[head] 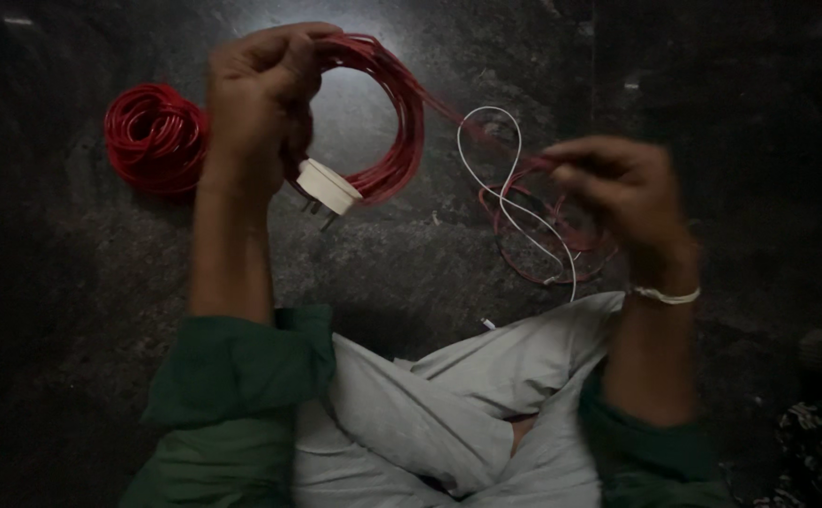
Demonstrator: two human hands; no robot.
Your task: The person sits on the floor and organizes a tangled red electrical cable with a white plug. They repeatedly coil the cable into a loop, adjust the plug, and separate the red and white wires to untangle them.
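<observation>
My left hand [260, 99] is raised over the dark stone floor, closed around a coil of red wire [401, 113] that loops out to its right. A round white plug [328, 186] hangs from the coil just below that hand. My right hand [622, 188] pinches the loose running end of the same red wire, which stretches between both hands. More loose red wire [552, 254] lies tangled on the floor under my right hand. A thin white cable [510, 202] curls across it.
A second, tightly wound red wire coil [154, 136] lies on the floor left of my left hand. My crossed legs in light grey trousers [448, 404] fill the bottom centre. A dark patterned object [811, 452] sits at the bottom right.
</observation>
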